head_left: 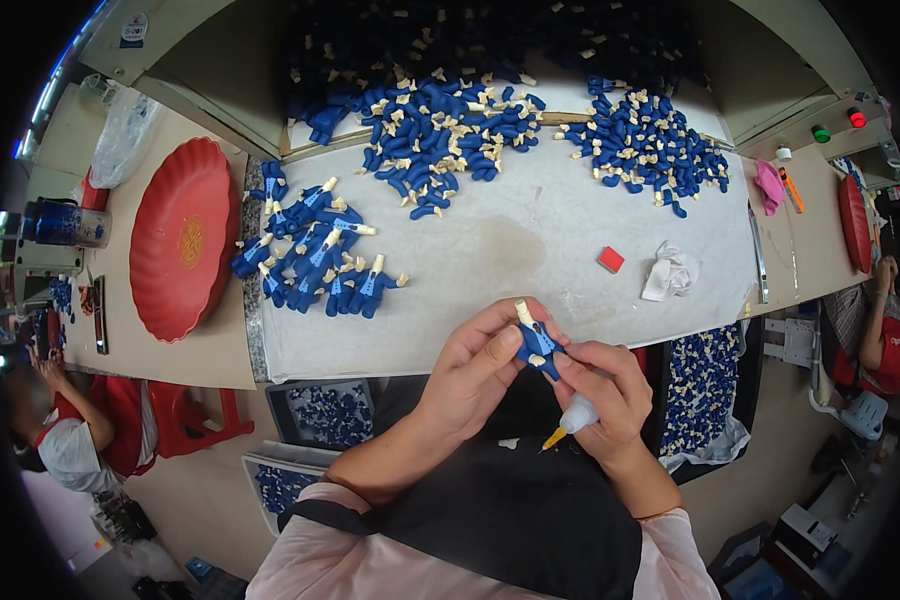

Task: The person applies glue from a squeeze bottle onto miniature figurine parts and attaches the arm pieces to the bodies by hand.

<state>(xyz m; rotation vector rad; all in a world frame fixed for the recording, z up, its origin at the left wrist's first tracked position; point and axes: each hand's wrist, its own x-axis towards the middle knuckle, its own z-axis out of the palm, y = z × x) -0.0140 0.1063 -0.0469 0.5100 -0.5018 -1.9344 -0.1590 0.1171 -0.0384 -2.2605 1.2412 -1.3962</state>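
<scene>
Just over the near edge of the table, my left hand [472, 372] grips a small blue figurine body [537, 343] with a cream neck peg and a light blue front. My right hand [610, 395] is closed too. Its thumb and fingertips press on the figurine's lower side, while a small white glue bottle [579, 413] with a yellow nozzle is tucked in the palm, tip pointing down and left. A cream hand piece shows on the figurine's front. At the left of the table lies a group of similar blue bodies [320, 255], several with arms on.
Loose blue arms with cream hands form two heaps, a middle pile [435, 135] and a right pile [650, 150]. A red block [611, 260] and crumpled white cloth [671, 272] lie on the right. A red scalloped tray [142, 250] stands left. Filled crates flank my lap; people sit at both sides.
</scene>
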